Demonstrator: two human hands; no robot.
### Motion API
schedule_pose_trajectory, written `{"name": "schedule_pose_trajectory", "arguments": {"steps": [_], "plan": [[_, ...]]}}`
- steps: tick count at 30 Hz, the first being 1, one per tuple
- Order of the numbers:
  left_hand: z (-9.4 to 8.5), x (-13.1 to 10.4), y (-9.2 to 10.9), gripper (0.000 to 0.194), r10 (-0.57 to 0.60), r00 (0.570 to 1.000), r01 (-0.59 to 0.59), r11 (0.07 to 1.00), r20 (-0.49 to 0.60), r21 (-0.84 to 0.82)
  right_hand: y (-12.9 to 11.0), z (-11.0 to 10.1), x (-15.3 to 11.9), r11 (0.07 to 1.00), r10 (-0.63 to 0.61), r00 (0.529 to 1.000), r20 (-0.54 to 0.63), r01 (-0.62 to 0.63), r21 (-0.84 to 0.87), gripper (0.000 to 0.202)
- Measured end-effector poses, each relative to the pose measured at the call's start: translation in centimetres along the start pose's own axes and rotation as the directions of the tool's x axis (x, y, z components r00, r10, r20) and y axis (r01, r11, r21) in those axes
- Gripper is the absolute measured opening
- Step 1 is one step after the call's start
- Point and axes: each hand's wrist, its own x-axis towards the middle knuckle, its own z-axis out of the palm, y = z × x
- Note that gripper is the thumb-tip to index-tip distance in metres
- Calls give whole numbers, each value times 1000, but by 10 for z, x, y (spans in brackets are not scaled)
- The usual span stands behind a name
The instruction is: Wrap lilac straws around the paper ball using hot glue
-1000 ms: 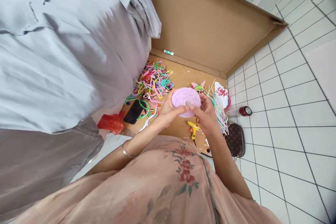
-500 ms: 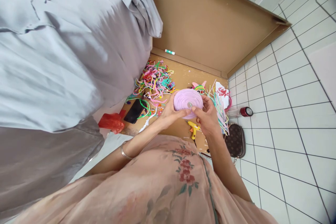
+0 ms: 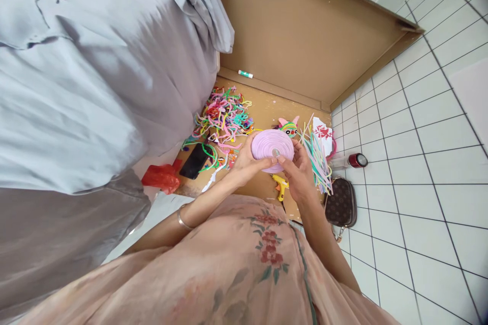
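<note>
Between my two hands is a lilac coiled disc point(image 3: 271, 143), round and ridged, tilted toward me, with a small pale spot near its centre. My left hand point(image 3: 247, 160) grips its left edge, thumb laid across the lower front. My right hand point(image 3: 300, 171) holds the right edge, its thumb tip pressing near the pale spot, close to the left thumb. The fingers behind the disc are hidden. Just below the disc lies a yellow glue gun point(image 3: 281, 188). Beyond it sits a small striped figure with pink ears and eyes point(image 3: 288, 128).
A tangled heap of colourful pipe cleaners point(image 3: 226, 117) lies left of the disc, near a black phone point(image 3: 194, 161) and a red plastic bag point(image 3: 162, 177). Straight pastel strips point(image 3: 319, 160) lie right, beside a brown pouch point(image 3: 340, 203) and red-capped bottle point(image 3: 357, 160). A cardboard wall point(image 3: 290, 35) stands behind.
The disc stays in both hands with almost the same grip. My right hand has shifted very slightly; the view has moved a little.
</note>
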Motion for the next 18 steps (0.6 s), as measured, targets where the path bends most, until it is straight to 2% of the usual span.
{"name": "schedule_pose_trajectory", "arguments": {"steps": [3, 5, 9, 14, 18], "plan": [[-1, 0, 1, 82, -18, 999, 17, 1000, 33, 22, 2, 1, 2, 1000, 18, 998, -68, -18, -3, 62], [-4, -1, 3, 88, -27, 995, 26, 1000, 95, 11, 1, 1, 2, 1000, 24, 994, -107, -25, -3, 61], [-12, -2, 4, 93, -57, 980, 70, 996, 189, -60, -4, 3, 1, 999, 37, 993, -112, -34, 30, 58], [-15, -2, 2, 80, -68, 985, 86, 990, 159, -109, -3, 2, 0, 997, 58, 995, -87, -53, 48, 61], [-11, -4, -1, 78, -58, 991, 69, 993, 119, -94, 2, -1, -1, 998, 48, 996, -74, -46, 37, 60]]}}
